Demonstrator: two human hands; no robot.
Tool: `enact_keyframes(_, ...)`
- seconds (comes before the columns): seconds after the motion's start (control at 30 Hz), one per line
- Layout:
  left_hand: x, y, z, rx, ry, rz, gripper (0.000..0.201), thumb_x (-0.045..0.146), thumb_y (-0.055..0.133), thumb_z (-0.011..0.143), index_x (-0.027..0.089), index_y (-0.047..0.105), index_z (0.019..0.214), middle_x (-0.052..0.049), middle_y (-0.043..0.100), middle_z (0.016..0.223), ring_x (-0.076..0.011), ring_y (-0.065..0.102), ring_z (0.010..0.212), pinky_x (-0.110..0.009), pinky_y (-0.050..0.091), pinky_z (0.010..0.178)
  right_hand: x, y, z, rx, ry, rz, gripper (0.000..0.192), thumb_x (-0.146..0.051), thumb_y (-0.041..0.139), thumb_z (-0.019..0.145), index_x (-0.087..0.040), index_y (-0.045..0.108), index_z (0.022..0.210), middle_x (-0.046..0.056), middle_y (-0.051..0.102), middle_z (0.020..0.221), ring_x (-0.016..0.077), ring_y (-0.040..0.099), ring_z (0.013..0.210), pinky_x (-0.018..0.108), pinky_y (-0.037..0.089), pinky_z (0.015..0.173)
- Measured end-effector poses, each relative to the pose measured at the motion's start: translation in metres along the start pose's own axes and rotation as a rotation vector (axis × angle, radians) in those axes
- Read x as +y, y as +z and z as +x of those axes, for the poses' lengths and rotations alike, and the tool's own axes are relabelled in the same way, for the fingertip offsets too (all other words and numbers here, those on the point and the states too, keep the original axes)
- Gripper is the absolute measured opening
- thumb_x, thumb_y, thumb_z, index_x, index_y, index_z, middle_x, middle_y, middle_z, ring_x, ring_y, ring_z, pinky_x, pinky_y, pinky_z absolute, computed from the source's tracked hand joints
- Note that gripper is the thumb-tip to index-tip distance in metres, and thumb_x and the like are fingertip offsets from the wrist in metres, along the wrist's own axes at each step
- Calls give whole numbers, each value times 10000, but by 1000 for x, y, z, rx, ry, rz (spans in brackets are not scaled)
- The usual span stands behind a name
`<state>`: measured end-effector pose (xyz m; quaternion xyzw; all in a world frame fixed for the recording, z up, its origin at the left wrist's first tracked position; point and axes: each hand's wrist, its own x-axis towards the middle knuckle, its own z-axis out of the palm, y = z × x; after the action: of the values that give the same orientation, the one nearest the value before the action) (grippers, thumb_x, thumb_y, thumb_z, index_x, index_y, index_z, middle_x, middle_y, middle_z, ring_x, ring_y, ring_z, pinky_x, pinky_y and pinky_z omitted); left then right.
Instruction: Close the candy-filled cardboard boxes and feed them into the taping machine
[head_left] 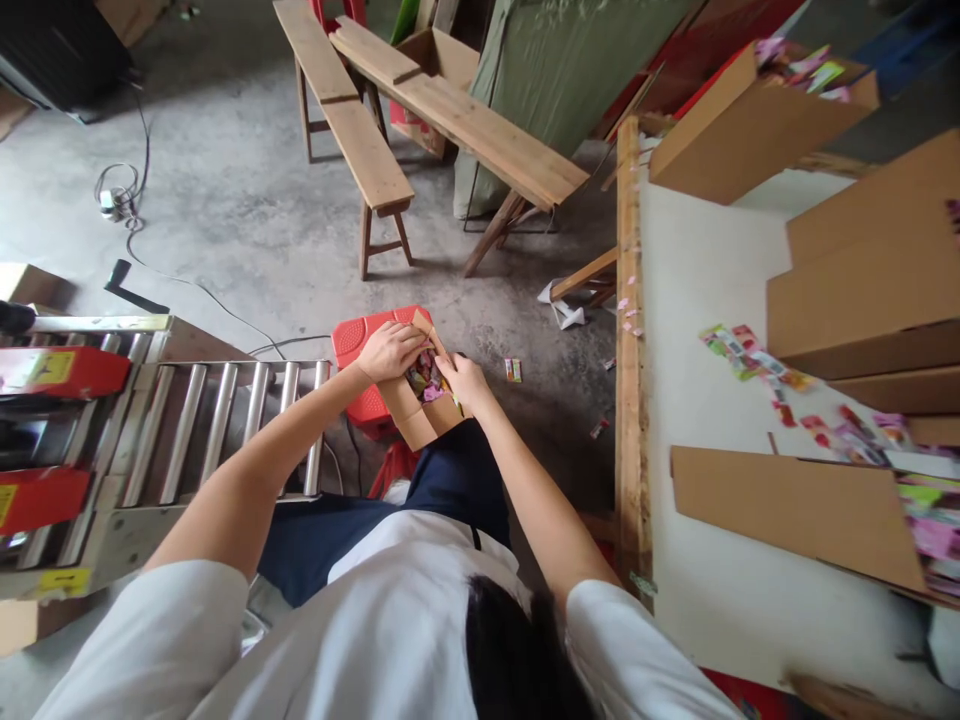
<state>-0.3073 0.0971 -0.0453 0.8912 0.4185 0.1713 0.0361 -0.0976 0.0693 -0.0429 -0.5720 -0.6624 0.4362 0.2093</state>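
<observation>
A small open cardboard box point(409, 412) rests partly on a red plastic stool point(356, 335) and against my lap. Colourful wrapped packets point(427, 380) fill its inside, pink ones among them. My left hand point(391, 350) is closed over the box's far left side, its fingers bent at the opening. At the right side, my right hand point(463, 382) grips the edge by a raised flap point(429, 330), thumb pointing inward. Some fingertips of both hands are hidden by the box and flaps.
A roller conveyor point(217, 420) with red parts stands at the left. To the right, a table point(705, 250) bears cardboard boxes point(787, 510) and loose packets point(757, 360). Wooden benches point(367, 160) stand ahead. A packet point(513, 370) and a cable point(202, 290) lie on the floor.
</observation>
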Motion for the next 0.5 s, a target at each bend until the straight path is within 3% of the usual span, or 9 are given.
enact_keyframes(0.1,1,1,-1,-42,139,-36,356,309,401,978,203,693,1153,-101,689,1173,-245,577,1123,-432,388,1011,-2,2,0,4,6,-18,380,-450,443,977,-181,694,1072,68,751,1012,209,681,959,269,493,845)
enact_keyframes(0.23,3,8,11,-136,221,-37,300,310,458,941,232,746,914,-74,729,941,-257,564,1055,-493,323,1072,-6,0,0,-4,27,-77,396,-464,433,987,-177,685,1095,92,749,1026,227,682,997,278,491,851)
enact_keyframes(0.33,4,12,18,-122,149,-48,290,311,480,925,240,741,819,-71,719,879,-259,559,1025,-521,288,1103,-9,-4,-1,-6,33,-129,435,-505,465,973,-164,661,1158,135,736,1078,271,678,1046,325,494,882)
enact_keyframes(0.4,5,13,18,-107,108,-65,270,314,494,919,253,736,818,-70,714,906,-263,555,1064,-532,239,1142,-12,-8,-2,-23,3,-158,512,-534,527,940,-170,586,1295,149,713,1160,295,664,1097,356,496,908)
enact_keyframes(0.5,7,13,9,33,-124,-61,205,340,546,894,248,718,956,-97,679,1099,-286,525,1163,-541,216,1160,-19,-12,-8,-67,-73,-206,716,-536,600,898,-193,382,1486,157,642,1307,311,617,1199,395,490,961)
